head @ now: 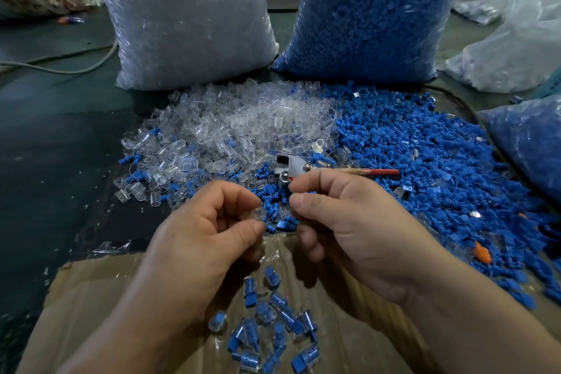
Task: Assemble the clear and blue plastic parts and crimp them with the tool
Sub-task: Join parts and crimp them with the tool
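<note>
Head view, looking down at a dark work surface (60,146).

Locate the left hand (209,231) at lower centre: thumb and forefinger pinched on a clear plastic part (256,212), remaining fingers curled under. Locate the right hand (349,222) just beside it: thumb and forefinger pressed together on a small blue plastic part (308,192), mostly hidden, only a blue edge showing. Fingertips of both hands close and facing each other, not touching. Clear and blue parts held apart, not yet joined.

Find the crimping tool (293,165) just beyond the right forefinger, lying flat on the loose parts, untouched by either hand. Metal head to the left, red handle pointing right.

Behind the hands: heap of clear parts (243,127) on the left, heap of blue parts (409,146) on the right, mixed along the shared border. Behind the heaps, side by side and upright: bag of clear parts (188,18), labelled "SJ 017", and bag of blue parts (373,9).

Below the hands: cardboard sheet (100,297) carrying a scatter of assembled pieces (273,322), blue inserts inside clear shells.

Orange piece (482,252) within the blue heap at right. Second blue-filled bag (528,143) at the right edge. Pale cable (60,68) on the surface at far left.
</note>
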